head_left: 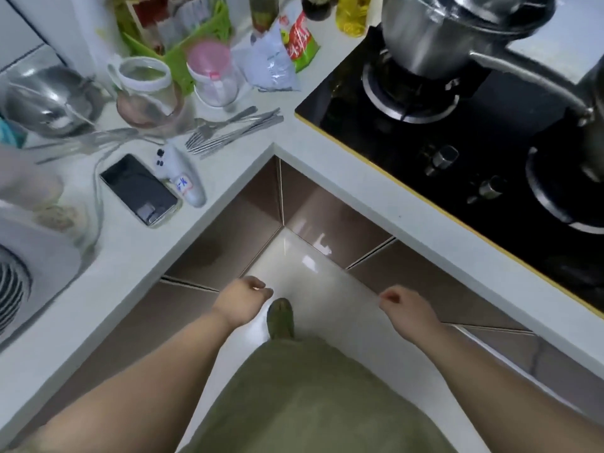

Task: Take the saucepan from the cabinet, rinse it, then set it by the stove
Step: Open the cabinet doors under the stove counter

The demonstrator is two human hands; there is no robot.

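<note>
My left hand [243, 300] hangs low in front of the shut brown cabinet doors [225, 230] under the counter corner, holding nothing, its fingers loosely curled. My right hand [407, 310] is at the same height, beside the doors [330, 220] below the stove, with its fingers curled in on nothing. The black glass stove [464, 165] is set into the right counter. A steel saucepan with a long handle [438, 34] stands on its far burner. No saucepan from the cabinet shows; every cabinet door in view is shut.
A sink [29, 266] lies at the left edge. The left counter carries a phone [139, 189], a white remote [184, 178], forks [228, 130], jars, steel bowls [49, 99] and food bags. A second dark pan [593, 135] sits at the stove's right edge. I stand on glossy white floor [307, 266].
</note>
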